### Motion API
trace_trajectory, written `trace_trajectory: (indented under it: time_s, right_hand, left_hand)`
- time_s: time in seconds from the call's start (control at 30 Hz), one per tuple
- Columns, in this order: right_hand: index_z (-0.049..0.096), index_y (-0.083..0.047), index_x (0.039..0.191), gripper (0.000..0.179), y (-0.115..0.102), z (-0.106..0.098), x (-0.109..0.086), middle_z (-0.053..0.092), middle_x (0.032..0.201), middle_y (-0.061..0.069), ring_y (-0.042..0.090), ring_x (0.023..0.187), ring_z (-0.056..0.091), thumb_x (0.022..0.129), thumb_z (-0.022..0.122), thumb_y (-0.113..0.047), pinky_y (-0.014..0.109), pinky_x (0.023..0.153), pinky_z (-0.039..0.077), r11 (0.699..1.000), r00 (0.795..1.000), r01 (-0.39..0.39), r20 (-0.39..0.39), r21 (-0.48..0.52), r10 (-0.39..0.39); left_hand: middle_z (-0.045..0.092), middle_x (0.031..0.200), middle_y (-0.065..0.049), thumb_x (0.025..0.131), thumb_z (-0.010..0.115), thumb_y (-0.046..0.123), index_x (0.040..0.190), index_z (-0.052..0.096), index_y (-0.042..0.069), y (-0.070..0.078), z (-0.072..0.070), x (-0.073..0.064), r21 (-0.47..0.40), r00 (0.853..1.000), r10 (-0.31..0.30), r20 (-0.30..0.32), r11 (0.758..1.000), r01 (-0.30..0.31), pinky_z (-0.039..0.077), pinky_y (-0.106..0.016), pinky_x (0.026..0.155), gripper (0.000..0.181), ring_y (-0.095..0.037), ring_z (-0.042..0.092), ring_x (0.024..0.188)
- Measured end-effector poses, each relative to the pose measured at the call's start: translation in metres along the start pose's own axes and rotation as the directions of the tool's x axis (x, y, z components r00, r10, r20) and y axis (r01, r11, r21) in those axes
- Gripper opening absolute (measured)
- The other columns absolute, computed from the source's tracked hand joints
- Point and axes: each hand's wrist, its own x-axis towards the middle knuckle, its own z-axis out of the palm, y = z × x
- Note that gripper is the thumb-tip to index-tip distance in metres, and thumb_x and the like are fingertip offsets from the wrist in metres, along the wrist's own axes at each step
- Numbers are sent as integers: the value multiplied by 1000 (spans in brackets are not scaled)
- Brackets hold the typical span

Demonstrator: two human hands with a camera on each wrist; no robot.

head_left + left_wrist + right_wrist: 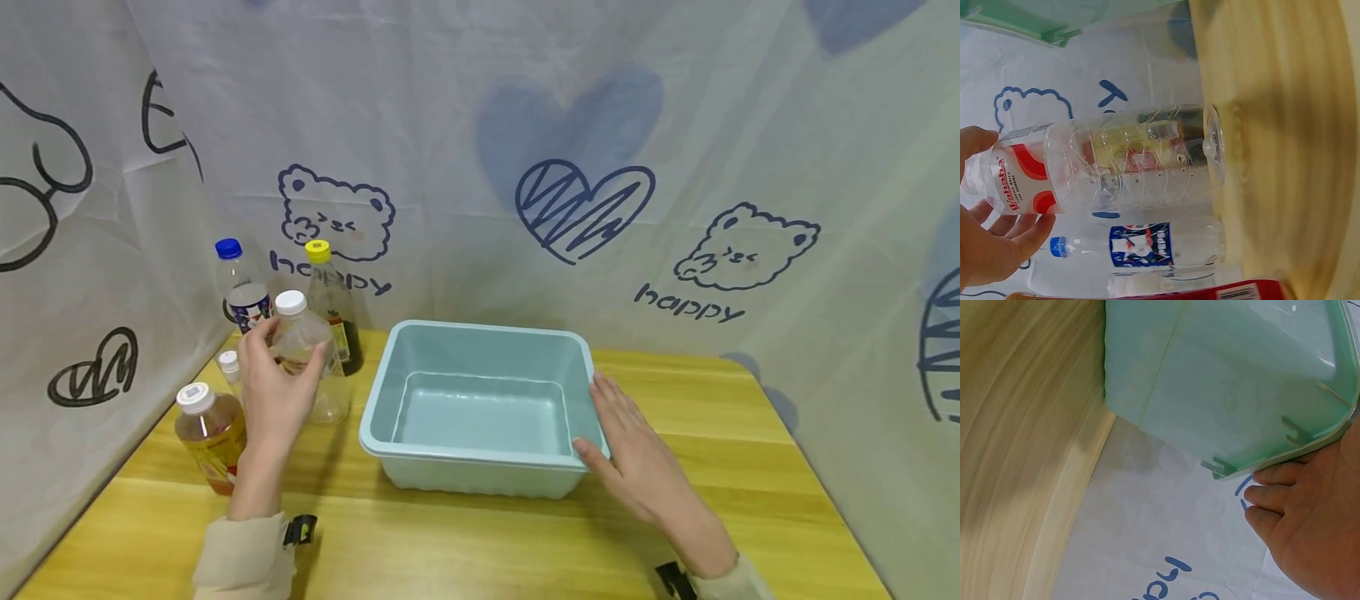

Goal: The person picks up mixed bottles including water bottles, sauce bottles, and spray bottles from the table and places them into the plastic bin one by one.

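Note:
My left hand (276, 390) grips a clear plastic water bottle (300, 335) around its upper part, thumb on one side and fingers on the other. It has a white cap and, in the left wrist view, a red-and-white label (1022, 177). The bottle stands upright, its base at or just above the tabletop; I cannot tell which. Right of it is a light blue plastic basin (480, 417) with nothing inside. My right hand (643, 457) rests on the basin's right rim, fingers extended and thumb apart. The right wrist view shows fingers (1269, 497) at the rim.
Around my left hand stand a blue-capped Pepsi bottle (247, 296), a yellow-capped bottle of dark liquid (345, 333), a small white-capped bottle (229, 365) and a bottle of amber drink (213, 442). Printed cloth (465, 250) hangs behind the wooden table (420, 550).

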Motion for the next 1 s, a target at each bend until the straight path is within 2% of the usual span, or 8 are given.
trace_trajectory:
  time_s: [0.27,0.5,0.77,1.0]
  right_hand:
    - [24,4,162,76,0,2,-3,17,172,16,40,156,23,108,50,-43,56,125,26,1000,1000,-2,1,-2,2]
    - [24,5,162,76,1,3,-3,17,172,16,40,156,23,108,50,-43,55,125,26,1000,1000,8,-6,-7,-8]
    - [24,5,162,76,0,4,-3,18,171,16,39,156,23,108,50,-43,57,124,27,1000,1000,2,-10,-5,-3]
    - [24,5,162,76,1,3,-2,18,171,16,40,156,23,108,50,-42,54,126,25,1000,1000,9,-18,-4,-9]
  left_hand:
    - [44,142,-24,92,79,13,148,42,-2,11,-9,-3,-23,996,56,-69,998,-58,47,-55,107,69,-35,46,132]
    - [46,142,-22,92,79,11,148,43,-2,28,-18,-5,-28,987,112,-113,993,-116,50,-50,105,68,-31,47,132]
    - [48,144,-18,91,79,9,149,47,1,47,-25,-7,-68,970,189,-156,977,-201,48,-25,107,66,-25,50,133]
    - [50,143,-17,90,79,5,149,48,2,62,-28,-5,-88,946,263,-190,955,-283,48,-21,105,67,-21,51,131]
